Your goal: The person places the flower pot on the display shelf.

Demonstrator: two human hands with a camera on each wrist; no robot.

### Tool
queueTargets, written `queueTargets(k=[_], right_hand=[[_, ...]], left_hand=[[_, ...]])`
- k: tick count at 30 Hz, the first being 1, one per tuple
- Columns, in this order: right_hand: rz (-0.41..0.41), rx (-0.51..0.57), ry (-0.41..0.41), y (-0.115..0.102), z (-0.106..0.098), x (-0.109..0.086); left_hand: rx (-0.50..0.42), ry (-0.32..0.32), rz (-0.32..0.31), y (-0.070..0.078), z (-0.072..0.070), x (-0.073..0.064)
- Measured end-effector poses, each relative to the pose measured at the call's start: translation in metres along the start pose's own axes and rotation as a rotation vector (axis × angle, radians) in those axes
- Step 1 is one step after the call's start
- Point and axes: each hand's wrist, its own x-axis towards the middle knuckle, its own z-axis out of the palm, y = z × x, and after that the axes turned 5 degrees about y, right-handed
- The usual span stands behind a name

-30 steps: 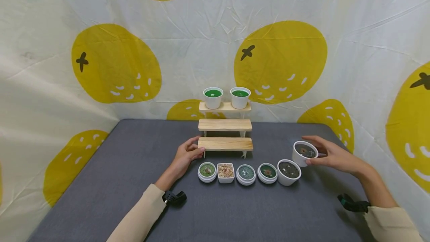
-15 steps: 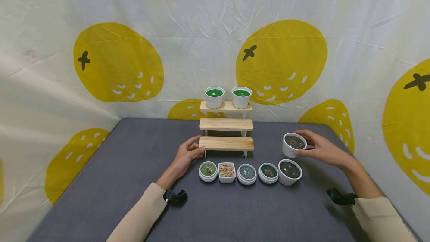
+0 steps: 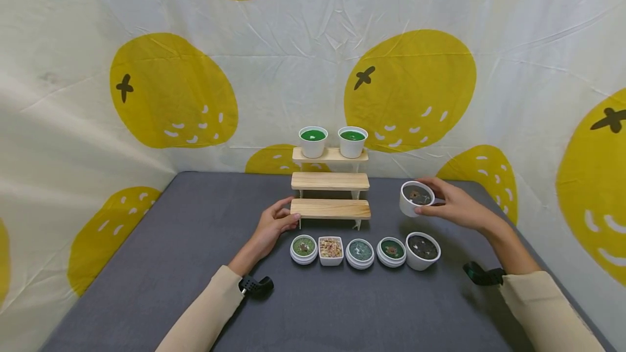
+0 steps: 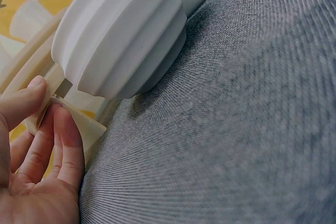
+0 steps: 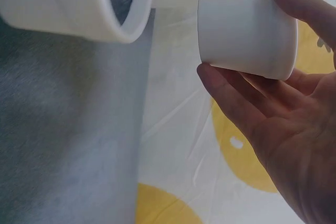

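Note:
My left hand [image 3: 268, 231] pinches the left end of the lowest step of a three-step wooden display stand [image 3: 330, 209], thumb on top and fingers by its pale leg. Two white cups with bright green fill, the left cup [image 3: 313, 149] and the right cup [image 3: 352, 149], stand on the top step. Right of the stand, my right hand [image 3: 457, 206] holds a white cup with a dark fill [image 3: 407, 208] in the air, thumb and fingers on opposite sides of it. The right wrist view shows this cup's plain white wall [image 5: 247, 32].
Before the stand runs a row: a green-filled pot [image 3: 304, 249], a square dish of beige bits [image 3: 330, 250], a blue-green pot [image 3: 360, 254], a dark green pot [image 3: 391, 252] and a dark-filled cup [image 3: 422, 251]. A fruit-print curtain [image 3: 293, 86] hangs behind the grey table [image 3: 342, 308].
My right hand has carried the dark-filled cup leftward and upward, from behind the right end of the row towards the stand. The left hand has kept its hold on the stand.

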Motion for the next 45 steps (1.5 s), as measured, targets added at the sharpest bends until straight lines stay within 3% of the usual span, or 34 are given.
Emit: queueTargets(k=[18, 24, 30, 45], right_hand=[[0.028, 0.074, -0.060, -0.026, 0.011, 0.033], [-0.004, 0.029, -0.062, -0.032, 0.018, 0.046], [-0.040, 0.057, -0.076, -0.036, 0.028, 0.057], [-0.034, -0.011, -0.071, -0.050, 0.040, 0.076]], left_hand=[[-0.004, 0.001, -0.014, 0.000, -0.001, -0.001], [-0.004, -0.001, -0.008, 0.000, 0.000, 0.000], [0.004, 0.003, -0.002, -0.002, 0.001, 0.001], [-0.004, 0.001, -0.004, -0.001, 0.000, 0.000]])
